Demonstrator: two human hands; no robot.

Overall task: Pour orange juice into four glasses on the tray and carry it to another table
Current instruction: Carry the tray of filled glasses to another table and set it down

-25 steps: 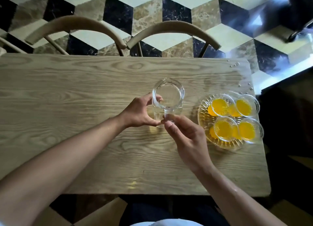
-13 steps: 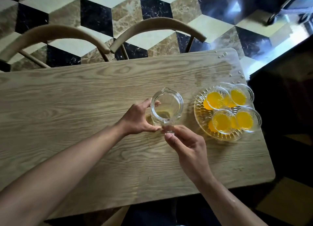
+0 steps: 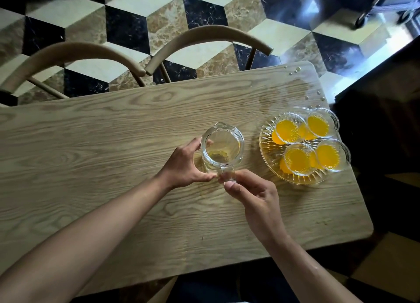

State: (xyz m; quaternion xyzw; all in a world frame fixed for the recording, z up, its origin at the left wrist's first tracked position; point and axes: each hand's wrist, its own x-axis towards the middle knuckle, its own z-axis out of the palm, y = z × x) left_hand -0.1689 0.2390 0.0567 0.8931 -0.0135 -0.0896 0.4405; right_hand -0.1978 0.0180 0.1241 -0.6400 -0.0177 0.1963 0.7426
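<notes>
A glass pitcher (image 3: pixel 221 150), nearly drained, stands upright at the centre of a wooden desk (image 3: pixel 91 157), with bare wood open across the whole left half of the frame and along the lower edge. At right centre, a cut-glass tray (image 3: pixel 268 152) sits close to the desk's right edge, carrying four glasses (image 3: pixel 304 141) of orange juice packed together two by two, the right-hand pair nearly over that edge. A strip of bare wood separates pitcher and tray. The left hand (image 3: pixel 184 164) cups the pitcher's left wall, fingers curled round the glass and thumb stretched toward its base. The right hand (image 3: pixel 252 193) pinches the pitcher's handle (image 3: pixel 227 174) between thumb and fingers. Two curved chair backs (image 3: pixel 204 35) crowd the desk's far edge at upper left, over patterned marble floor (image 3: pixel 141 5).
</notes>
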